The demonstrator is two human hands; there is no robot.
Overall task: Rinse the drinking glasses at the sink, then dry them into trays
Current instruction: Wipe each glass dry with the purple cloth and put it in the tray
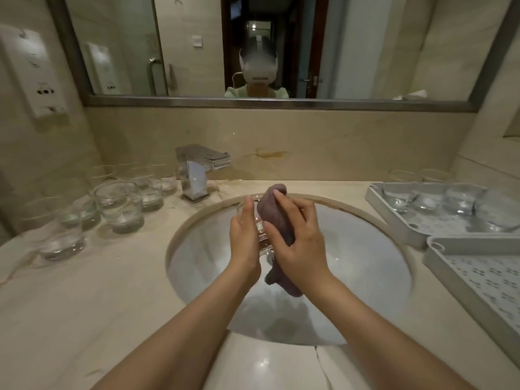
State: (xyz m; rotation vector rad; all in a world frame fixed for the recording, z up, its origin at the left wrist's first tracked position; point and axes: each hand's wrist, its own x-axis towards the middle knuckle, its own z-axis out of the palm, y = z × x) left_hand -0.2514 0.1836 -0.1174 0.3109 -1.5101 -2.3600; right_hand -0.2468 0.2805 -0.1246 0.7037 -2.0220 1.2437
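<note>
Hands over sink (365, 220), left hand (244, 235) gripping glass (260, 235), right hand (298, 243) gripping cloth (274, 215)

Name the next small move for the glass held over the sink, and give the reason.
Probably finish wiping: the left hand grips the clear drinking glass while the right hand presses the purple-grey cloth on it. Then set it in the far grey tray.
</note>
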